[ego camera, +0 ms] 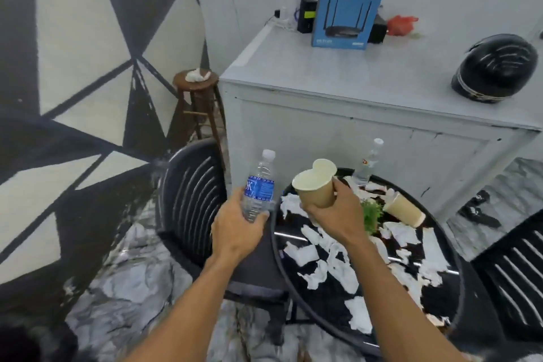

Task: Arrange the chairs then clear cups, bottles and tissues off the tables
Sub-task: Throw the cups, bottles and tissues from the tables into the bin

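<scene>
My left hand (pixel 238 229) grips a clear water bottle (pixel 260 185) with a blue label, held upright over the black chair (pixel 191 200). My right hand (pixel 335 214) holds two brown paper cups (pixel 316 185) together above the round black table (pixel 458 297). Another paper cup (pixel 404 209) lies on its side on the table. A second clear bottle (pixel 368 163) stands at the table's far edge. Several torn white tissues (pixel 332 261) are scattered over the tabletop, around a small green plant (pixel 371 213).
A grey cabinet (pixel 352 114) stands behind the table with a blue router box (pixel 345 16), a red bag (pixel 401 25) and a black helmet (pixel 496 67) on top. A wooden stool (pixel 197 97) bearing tissue is by the patterned wall. Another black chair (pixel 517 273) sits right.
</scene>
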{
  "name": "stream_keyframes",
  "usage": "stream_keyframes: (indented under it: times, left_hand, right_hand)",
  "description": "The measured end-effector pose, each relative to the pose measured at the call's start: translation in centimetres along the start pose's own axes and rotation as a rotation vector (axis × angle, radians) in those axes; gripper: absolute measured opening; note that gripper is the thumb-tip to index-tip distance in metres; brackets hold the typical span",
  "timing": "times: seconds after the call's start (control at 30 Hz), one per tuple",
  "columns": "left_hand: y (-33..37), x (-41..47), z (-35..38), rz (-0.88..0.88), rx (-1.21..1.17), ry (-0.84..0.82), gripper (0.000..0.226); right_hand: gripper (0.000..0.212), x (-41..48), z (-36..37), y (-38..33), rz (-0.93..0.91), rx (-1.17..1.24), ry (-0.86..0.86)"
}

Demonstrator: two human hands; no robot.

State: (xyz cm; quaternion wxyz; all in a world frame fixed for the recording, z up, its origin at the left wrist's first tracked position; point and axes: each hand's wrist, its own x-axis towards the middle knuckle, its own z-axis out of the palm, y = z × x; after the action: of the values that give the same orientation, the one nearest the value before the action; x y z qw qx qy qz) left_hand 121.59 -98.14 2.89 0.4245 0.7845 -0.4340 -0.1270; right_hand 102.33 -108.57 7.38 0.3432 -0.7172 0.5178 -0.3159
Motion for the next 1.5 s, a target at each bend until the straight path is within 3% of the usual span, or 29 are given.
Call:
stream_keyframes:
  times: [0.23,0.37,0.67,0.83,1.13,1.5]
  left_hand:
    - [-10.3,-5.4,-16.5,-0.229,0.08,0.296,0.078]
    - [-15.7,-9.1,-23.6,-0.374,0.098,0.431,0.079]
    - [-28.2,-14.4,-33.8,-0.697,0.157,0.652,0.072]
    - [-36.5,-14.9,-37.6,-0.891,0.119,0.73,0.073]
    - [-52.2,-16.6,-38.8,-1.185,0.059,0.777,0.074]
    - [-78.5,-21.5,-28.2,-1.395,-0.137,0.679,0.066]
  right_hand:
    - [0.084,-6.0,16.0,-11.3,-0.113,0.06,-0.298]
    - [0.081,-10.0,24.8,-16.9,-0.195,0.077,-0.484]
    - [0.075,-17.3,43.6,-24.3,-0.266,0.098,-0.853]
    - [0.077,-20.3,55.5,-26.0,-0.207,0.029,-1.057]
    - [0.072,-25.2,73.4,-22.3,-0.068,-0.23,-1.276]
    - [0.066,-33.4,95.7,-6.6,0.071,-0.443,-1.256]
